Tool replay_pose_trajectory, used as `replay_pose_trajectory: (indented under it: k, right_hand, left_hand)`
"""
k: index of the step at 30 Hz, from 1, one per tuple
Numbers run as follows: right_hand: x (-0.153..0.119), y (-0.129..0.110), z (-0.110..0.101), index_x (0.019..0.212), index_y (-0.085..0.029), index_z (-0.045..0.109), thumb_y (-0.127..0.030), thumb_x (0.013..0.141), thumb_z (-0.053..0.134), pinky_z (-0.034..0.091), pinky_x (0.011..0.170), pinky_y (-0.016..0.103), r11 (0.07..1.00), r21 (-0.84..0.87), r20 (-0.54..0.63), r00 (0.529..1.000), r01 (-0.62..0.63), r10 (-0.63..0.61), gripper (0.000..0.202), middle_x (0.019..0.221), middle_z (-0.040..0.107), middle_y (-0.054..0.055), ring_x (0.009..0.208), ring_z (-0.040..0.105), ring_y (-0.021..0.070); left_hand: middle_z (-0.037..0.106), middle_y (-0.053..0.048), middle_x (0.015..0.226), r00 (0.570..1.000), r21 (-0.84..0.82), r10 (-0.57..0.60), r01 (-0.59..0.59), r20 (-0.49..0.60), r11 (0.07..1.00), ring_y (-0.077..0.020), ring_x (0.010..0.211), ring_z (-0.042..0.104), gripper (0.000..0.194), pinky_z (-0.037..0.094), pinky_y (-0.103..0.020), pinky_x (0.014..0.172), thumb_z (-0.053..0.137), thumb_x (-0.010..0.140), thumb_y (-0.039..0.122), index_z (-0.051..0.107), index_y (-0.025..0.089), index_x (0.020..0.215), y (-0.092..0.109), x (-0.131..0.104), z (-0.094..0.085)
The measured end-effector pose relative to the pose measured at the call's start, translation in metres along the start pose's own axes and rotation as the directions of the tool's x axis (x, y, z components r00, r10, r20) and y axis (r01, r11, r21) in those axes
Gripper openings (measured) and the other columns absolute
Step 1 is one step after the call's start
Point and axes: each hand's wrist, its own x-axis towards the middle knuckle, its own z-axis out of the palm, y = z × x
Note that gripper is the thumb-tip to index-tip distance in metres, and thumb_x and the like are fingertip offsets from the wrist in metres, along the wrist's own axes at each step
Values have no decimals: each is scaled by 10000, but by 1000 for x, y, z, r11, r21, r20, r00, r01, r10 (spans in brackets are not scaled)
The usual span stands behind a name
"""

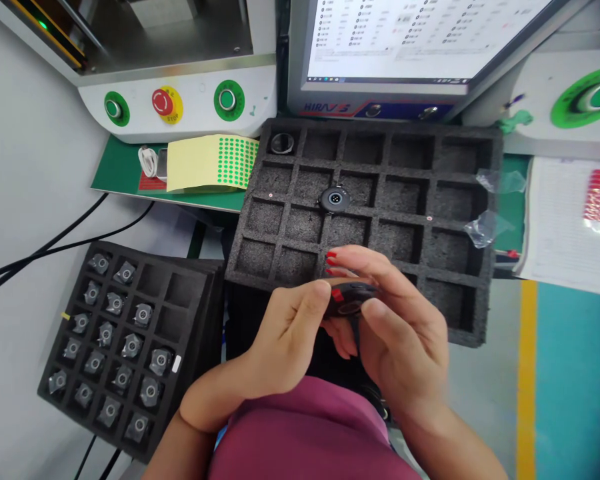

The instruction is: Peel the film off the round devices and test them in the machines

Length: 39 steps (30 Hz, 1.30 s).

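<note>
Both of my hands meet over the near edge of the black foam tray (300, 155). Between them is a dark round watch body (351, 301) with a small red mark on its side. My left hand (293, 333) pinches its left end with the thumb on top. My right hand (403, 323) grips the other end between thumb and fingers, partly hiding it. Beyond the hands, another black watch body (335, 199) lies back side up across the tray's dividers. A round dark piece (282, 143) sits in the far left compartment.
A second foam tray (173, 280) at the left holds several wrapped watch bodies. A green-dot sticker sheet (213, 163), a white cable (149, 161) and a red stop button (163, 102) lie beyond. Plastic film (485, 228) clings to the tray's right edge, below the monitor (380, 60).
</note>
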Motion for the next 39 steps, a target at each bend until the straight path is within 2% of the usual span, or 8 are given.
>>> replay_pose_trajectory:
  k: [2, 6, 10, 14, 22, 29, 33, 39]
  right_hand:
    - [-1, -3, -1, 1041, -293, 747, -368, 953, 576, 558, 615, 313, 997, 72, 54, 999, -6, 2, 206, 1174, 632, 78, 848, 646, 197]
    - [-5, -6, -2, 1044, -279, 742, -335, 946, 590, 595, 685, 347, 994, 103, 114, 993, -32, 20, 190, 1162, 628, 80, 892, 653, 214]
    - [-8, -4, -2, 1033, -266, 725, -312, 923, 648, 592, 795, 334, 996, 84, 61, 997, 36, -41, 142, 1111, 647, 72, 1007, 641, 223]
    - [-8, -2, 0, 997, -258, 718, -260, 936, 642, 571, 943, 356, 988, 142, 22, 998, 60, -64, 97, 1059, 652, 44, 1029, 645, 195]
    - [-7, -1, 8, 984, -225, 705, -205, 932, 594, 645, 832, 375, 947, 301, 9, 992, 115, -123, 124, 971, 612, 37, 917, 635, 170]
    - [-3, -1, 22, 803, -207, 681, -147, 791, 637, 670, 806, 357, 861, 498, -132, 991, 99, -38, 75, 894, 572, 1, 818, 618, 133]
    - [-3, -4, 22, 752, -204, 648, -168, 748, 679, 674, 805, 388, 848, 528, -117, 993, 34, 33, 47, 860, 541, -6, 811, 608, 137]
    - [-3, 4, 21, 791, -217, 655, -235, 794, 704, 674, 808, 425, 841, 536, -102, 995, 68, -16, 52, 866, 524, -7, 810, 601, 143]
  left_hand:
    - [629, -26, 586, 999, 52, 34, -34, -1, 998, -140, 537, 596, 486, 524, -271, 573, 348, 1050, 433, 747, 163, 1114, 3, -3, 0]
    - [693, -9, 722, 995, 230, 100, -98, 3, 968, -135, 591, 643, 281, 524, -235, 556, 573, 973, 321, 682, 199, 1201, 11, -10, 2]
    - [770, -81, 1006, 986, 446, 165, -162, 33, 880, -189, 803, 734, 238, 582, -261, 681, 573, 963, 227, 670, 154, 1169, 14, -10, 3]
    - [761, -117, 1114, 963, 553, 254, -263, 94, 791, -202, 899, 754, 254, 606, -274, 785, 538, 977, 191, 634, 137, 1206, 14, -8, 4]
    - [767, -66, 965, 908, 787, 390, -351, 154, 508, -174, 833, 760, 161, 615, -229, 756, 488, 1003, 199, 572, 160, 1134, 11, -12, 9]
    - [757, -44, 905, 832, 808, 495, -462, 252, 365, -154, 819, 751, 232, 608, -220, 776, 397, 1024, 194, 551, 153, 1192, -1, -6, 4]
    - [754, -41, 863, 820, 835, 501, -463, 277, 297, -175, 797, 752, 273, 611, -244, 730, 345, 1028, 200, 554, 177, 1201, -4, -5, 3]
    - [749, -29, 807, 814, 864, 510, -444, 279, 236, -163, 690, 734, 257, 591, -241, 637, 375, 1016, 184, 593, 179, 1153, -6, -5, 4]
